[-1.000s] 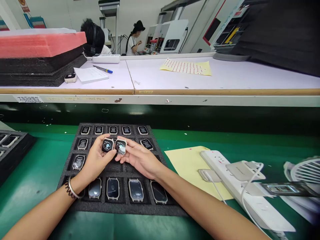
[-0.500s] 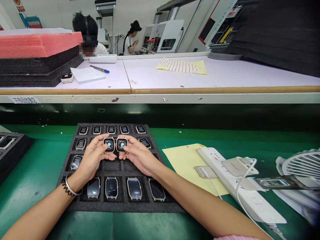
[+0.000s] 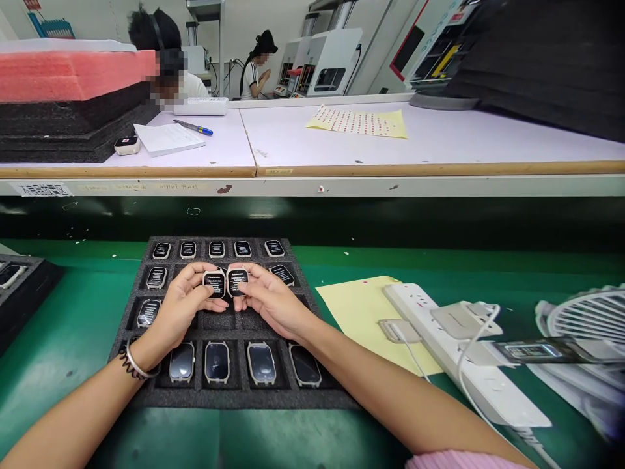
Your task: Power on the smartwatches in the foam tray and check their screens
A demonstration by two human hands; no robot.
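Note:
A black foam tray point(image 3: 303, 398) lies on the green mat and holds several smartwatch bodies in pockets. My left hand point(image 3: 183, 306) pinches one watch body point(image 3: 215, 284) over the tray's middle. My right hand point(image 3: 271, 303) pinches a second watch body point(image 3: 237, 281) right beside it, the two almost touching. Both screens are lit and show lines of text. The front row holds dark-screened watches point(image 3: 217, 361). The back row watches point(image 3: 216, 249) show text screens.
A yellow sheet point(image 3: 364, 312) and a white power strip point(image 3: 454, 355) with plugs and cables lie right of the tray. A white fan point(image 3: 588, 319) stands at the far right. Another black tray point(image 3: 22, 286) is at the left. A raised white bench point(image 3: 342, 150) runs behind, where other people sit.
Both hands stayed over the tray's middle, bringing the two watches level and side by side. Their screens changed from round dial graphics to text. The view shifted slightly.

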